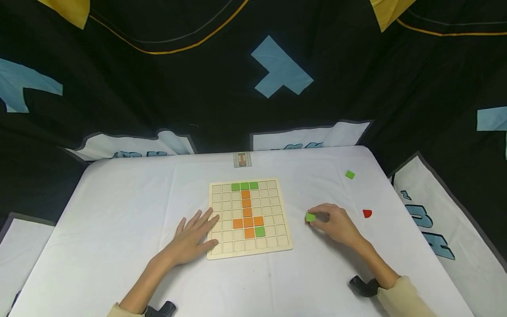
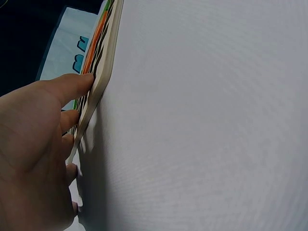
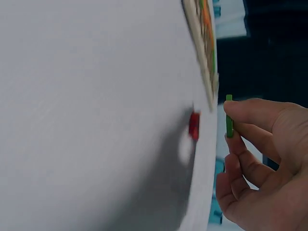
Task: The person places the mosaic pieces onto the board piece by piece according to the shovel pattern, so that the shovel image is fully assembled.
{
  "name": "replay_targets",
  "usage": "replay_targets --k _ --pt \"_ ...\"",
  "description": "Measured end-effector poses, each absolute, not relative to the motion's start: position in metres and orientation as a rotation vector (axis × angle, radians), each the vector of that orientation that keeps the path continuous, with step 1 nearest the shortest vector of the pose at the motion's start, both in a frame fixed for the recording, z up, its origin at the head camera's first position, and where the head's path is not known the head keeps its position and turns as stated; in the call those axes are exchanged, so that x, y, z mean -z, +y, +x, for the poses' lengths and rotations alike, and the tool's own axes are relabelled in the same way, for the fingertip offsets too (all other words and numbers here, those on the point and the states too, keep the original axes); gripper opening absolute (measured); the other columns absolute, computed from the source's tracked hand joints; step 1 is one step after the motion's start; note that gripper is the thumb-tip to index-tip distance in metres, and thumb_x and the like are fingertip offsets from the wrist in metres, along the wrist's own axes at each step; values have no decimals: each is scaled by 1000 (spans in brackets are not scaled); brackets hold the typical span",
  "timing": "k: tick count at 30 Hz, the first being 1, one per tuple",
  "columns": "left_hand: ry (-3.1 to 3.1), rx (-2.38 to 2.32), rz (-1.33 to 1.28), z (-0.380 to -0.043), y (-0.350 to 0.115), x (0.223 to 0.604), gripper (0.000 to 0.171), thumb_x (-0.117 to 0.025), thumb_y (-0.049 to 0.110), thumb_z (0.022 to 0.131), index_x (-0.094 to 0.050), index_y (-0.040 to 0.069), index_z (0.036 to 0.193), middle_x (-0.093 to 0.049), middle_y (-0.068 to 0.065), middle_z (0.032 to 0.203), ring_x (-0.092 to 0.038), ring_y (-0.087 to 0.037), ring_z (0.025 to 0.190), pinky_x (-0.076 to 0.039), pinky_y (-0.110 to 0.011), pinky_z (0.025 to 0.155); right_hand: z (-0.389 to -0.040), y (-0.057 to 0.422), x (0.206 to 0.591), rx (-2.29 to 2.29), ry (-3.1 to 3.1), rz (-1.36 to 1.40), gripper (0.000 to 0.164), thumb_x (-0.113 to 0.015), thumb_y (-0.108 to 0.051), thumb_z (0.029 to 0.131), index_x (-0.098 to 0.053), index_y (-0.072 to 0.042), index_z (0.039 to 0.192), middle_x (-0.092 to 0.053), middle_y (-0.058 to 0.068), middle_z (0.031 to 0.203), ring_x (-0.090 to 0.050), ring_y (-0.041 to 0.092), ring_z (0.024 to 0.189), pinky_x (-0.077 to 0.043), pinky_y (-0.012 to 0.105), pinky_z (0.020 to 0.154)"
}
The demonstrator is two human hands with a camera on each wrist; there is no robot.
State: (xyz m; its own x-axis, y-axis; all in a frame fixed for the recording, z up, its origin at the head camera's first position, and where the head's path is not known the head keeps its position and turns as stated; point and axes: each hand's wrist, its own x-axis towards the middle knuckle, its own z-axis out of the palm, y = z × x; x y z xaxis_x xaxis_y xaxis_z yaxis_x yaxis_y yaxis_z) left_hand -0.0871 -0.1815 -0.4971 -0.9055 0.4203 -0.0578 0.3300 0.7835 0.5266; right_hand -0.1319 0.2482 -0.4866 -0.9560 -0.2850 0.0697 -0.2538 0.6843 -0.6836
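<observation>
A square wooden grid board (image 1: 283, 220) lies on the white table, with orange tiles (image 1: 247, 203) down its middle and green tiles (image 1: 244, 186) along the top row. One more green tile (image 1: 259, 231) sits low on the grid beside the orange ones. My left hand (image 1: 190, 242) rests with spread fingers on the board's left edge; thumb and fingertips overlap the outer squares. Right of the board, my right hand (image 1: 336, 224) pinches a small green square tile (image 3: 229, 115) between thumb and fingers, above the table. Below that tile a red piece (image 3: 194, 126) lies on the cloth.
A small pattern card (image 1: 242, 160) lies behind the board. On the right are a loose green tile (image 1: 350, 175) and a red rounded piece (image 1: 367, 213). A black patterned cloth (image 1: 222, 97) hangs behind the table.
</observation>
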Motion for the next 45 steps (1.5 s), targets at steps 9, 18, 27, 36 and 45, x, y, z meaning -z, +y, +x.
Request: replay_targets --k 9,18,27,36,45 --pt "2801 -781 593 -88 -182 498 66 -58 40 99 -38 11 155 -22 -13 163 -12 -43 148 0 -71 110 -134 200 480 1161 2761 -637 27 -81 -6 81 -77 -9 107 -72 -1 108 -62 22 101 -52 41 86" --pt "2803 -791 594 -87 -181 498 66 -59 39 99 -39 10 154 -22 -14 163 -13 -43 148 0 -71 110 -137 155 478 1168 2685 -724 26 -81 -9 80 -78 -12 106 -73 -4 108 -60 23 111 -46 45 97" --pt "2806 -788 589 -87 -181 497 65 -59 38 99 -39 10 154 -23 -14 163 -13 -44 148 0 -71 110 -133 110 483 1125 2605 -845 24 -81 -10 81 -78 -11 106 -73 -7 101 -59 15 99 -47 35 89" --pt "2815 -769 603 -88 -183 499 66 -59 39 99 -38 11 155 -22 -14 163 -13 -43 148 -1 -71 110 -127 82 492 988 2648 -905 22 -80 -9 80 -79 -11 102 -74 -7 96 -58 12 89 -46 28 82" --pt "2794 -774 591 -89 -183 501 67 -59 39 99 -37 11 155 -20 -13 164 -12 -42 149 2 -70 111 -123 70 495 918 2730 -840 23 -80 -11 79 -80 -16 101 -72 -10 98 -52 9 86 -41 30 80"
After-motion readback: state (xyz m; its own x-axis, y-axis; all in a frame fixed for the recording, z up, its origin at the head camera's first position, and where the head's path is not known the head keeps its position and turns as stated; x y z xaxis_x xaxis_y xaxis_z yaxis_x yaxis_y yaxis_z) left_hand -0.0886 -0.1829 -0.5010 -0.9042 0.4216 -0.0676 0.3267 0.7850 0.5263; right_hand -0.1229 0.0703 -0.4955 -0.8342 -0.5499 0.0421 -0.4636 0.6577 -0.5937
